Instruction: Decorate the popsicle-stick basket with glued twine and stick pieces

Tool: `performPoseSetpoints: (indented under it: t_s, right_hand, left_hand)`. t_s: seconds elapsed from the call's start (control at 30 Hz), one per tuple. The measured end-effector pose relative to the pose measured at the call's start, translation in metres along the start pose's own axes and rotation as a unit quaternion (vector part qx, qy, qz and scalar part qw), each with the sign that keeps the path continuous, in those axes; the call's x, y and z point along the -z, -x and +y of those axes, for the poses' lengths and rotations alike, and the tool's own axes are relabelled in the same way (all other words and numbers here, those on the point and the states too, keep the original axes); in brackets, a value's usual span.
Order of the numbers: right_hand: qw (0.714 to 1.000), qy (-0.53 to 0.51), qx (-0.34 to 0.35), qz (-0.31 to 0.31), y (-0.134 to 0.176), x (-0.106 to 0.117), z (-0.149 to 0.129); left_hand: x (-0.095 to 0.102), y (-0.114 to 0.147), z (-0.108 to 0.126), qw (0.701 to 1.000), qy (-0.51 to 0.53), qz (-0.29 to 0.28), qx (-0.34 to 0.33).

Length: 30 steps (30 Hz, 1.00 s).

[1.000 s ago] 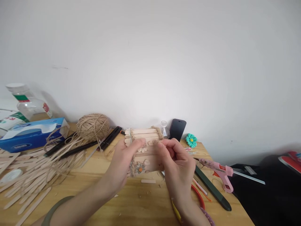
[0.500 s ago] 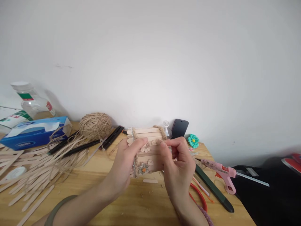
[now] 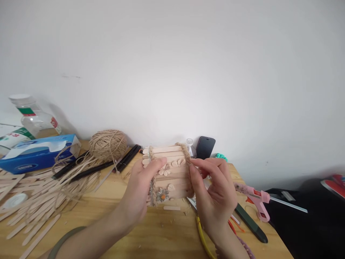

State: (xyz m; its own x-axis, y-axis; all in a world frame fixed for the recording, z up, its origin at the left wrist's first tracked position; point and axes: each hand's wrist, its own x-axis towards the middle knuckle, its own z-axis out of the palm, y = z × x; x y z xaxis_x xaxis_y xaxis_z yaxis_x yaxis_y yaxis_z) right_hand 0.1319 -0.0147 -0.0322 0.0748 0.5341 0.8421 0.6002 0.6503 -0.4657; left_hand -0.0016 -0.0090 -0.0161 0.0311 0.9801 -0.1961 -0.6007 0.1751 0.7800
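Observation:
My left hand (image 3: 144, 185) is closed round the left side of a craft-stick holder (image 3: 172, 154), thumb pressed on its front. Pale sticks lie side by side, crossed by a braided twine band near each end. On its face sit a wooden petal flower (image 3: 165, 169), a small group of petals (image 3: 178, 163), a single petal (image 3: 171, 187) and a grey flower with an orange centre (image 3: 162, 194). Thumb and forefinger of my right hand (image 3: 215, 187) are pinched at the right twine band (image 3: 188, 154); whether they grip the twine or something tiny I cannot tell.
Loose craft sticks (image 3: 40, 208), a twine ball (image 3: 108, 144), a blue tissue pack (image 3: 40, 153) and a glass bottle (image 3: 35, 115) stand left. Behind is a phone (image 3: 205, 147). Right are a pink glue gun (image 3: 257, 201), a dark green tool (image 3: 250, 223) and yellow-handled scissors (image 3: 201, 233).
My right hand has moved right, from the petals on the holder's face to its right twine band, uncovering the petals and scissors. My left hand keeps its hold.

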Motion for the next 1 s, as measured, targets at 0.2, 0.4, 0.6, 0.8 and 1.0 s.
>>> performPoseSetpoints:
  t_s: [0.2, 0.4, 0.6, 0.8, 1.0]
  right_hand:
    - [0.994, 0.079, 0.06, -0.038, -0.0052, 0.0078, -0.002]
    - [0.991, 0.105, 0.071, -0.045, -0.0054, 0.0087, -0.004]
    - [0.989, 0.109, 0.088, -0.041, -0.0052, 0.008, -0.0049]
    - [0.99, 0.103, 0.083, -0.044, -0.0058, 0.0066, -0.0062]
    - [0.989, 0.104, 0.095, -0.035, -0.0055, 0.0038, -0.0063]
  left_hand:
    - [-0.0019, 0.0027, 0.0006, 1.0, -0.009, 0.011, 0.014]
    - [0.0004, 0.0036, -0.0009, 1.0, -0.003, -0.01, 0.003]
    - [-0.001, 0.0031, -0.0011, 1.0, -0.004, -0.002, 0.013]
    - [-0.002, 0.0037, 0.0021, 1.0, 0.002, -0.004, 0.02]
    - [0.0004, 0.0043, 0.0006, 1.0, -0.001, -0.007, 0.007]
